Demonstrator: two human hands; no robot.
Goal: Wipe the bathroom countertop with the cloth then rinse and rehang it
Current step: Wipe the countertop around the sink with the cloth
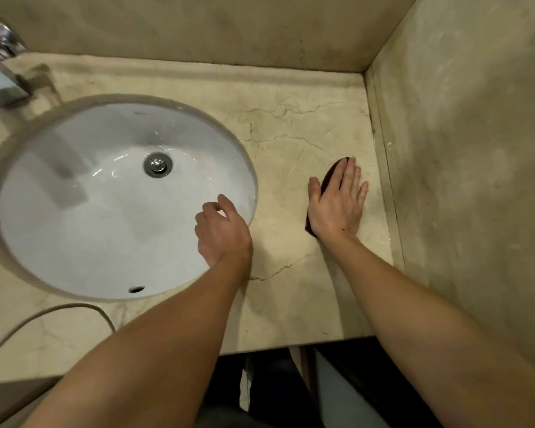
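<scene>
my right hand (337,202) lies flat, grip spread wide, pressing the dark cloth (329,177) onto the counter (291,128) right of the sink (74,242). my left hand (221,231) hovers loosely curled, holding nothing. i judge wiping is underway; rinsing and rehanging remain.

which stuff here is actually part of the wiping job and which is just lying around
Part of the job:
- dark cloth under the flat right hand
- marble countertop
- sink and faucet, for rinsing

Just lying about:
- grey cable on the counter's front edge
- left hand, idle over the sink rim
</scene>
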